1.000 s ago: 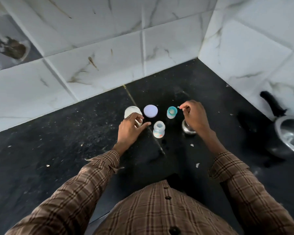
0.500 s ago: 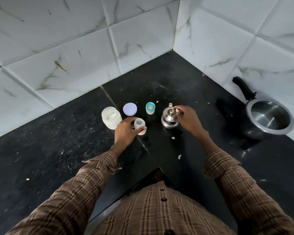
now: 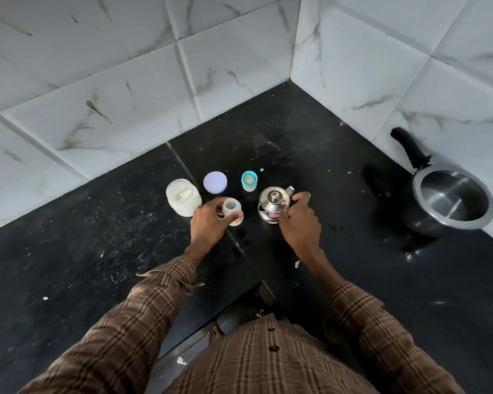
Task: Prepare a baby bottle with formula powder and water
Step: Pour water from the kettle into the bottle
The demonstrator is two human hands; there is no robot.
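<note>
An open baby bottle point(image 3: 231, 209) stands on the black bench point(image 3: 97, 237), gripped by the left hand point(image 3: 209, 223). Just beyond that hand sits an open powder jar point(image 3: 183, 201). The right hand point(image 3: 300, 223) curls around a steel kettle point(image 3: 273, 206).
</note>
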